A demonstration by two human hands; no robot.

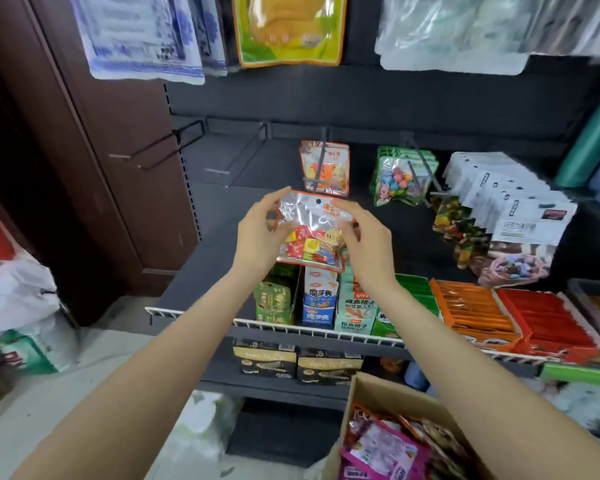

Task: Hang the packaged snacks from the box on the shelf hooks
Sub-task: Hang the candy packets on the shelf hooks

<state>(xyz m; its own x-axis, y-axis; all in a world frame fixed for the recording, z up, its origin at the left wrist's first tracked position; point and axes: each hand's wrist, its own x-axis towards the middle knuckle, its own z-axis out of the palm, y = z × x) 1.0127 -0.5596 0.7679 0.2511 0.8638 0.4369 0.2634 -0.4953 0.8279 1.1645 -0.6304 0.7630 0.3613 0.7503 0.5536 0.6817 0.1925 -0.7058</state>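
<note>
Dark shelf hooks (321, 157) stick out from the shop wall. Our left hand (260, 233) and right hand (364, 240) pinch a clear snack bag (310, 233) by its sides, just below matching bags (324, 168). We should line its little hole up with the hook. More snacks wait in the box (368, 393) below.

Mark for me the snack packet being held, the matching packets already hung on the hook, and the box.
held snack packet (314, 225): head view, clear front panel.
hung orange-edged packets (324, 168): head view, front packet's face.
cardboard box (352, 403): head view, left wall.
</note>
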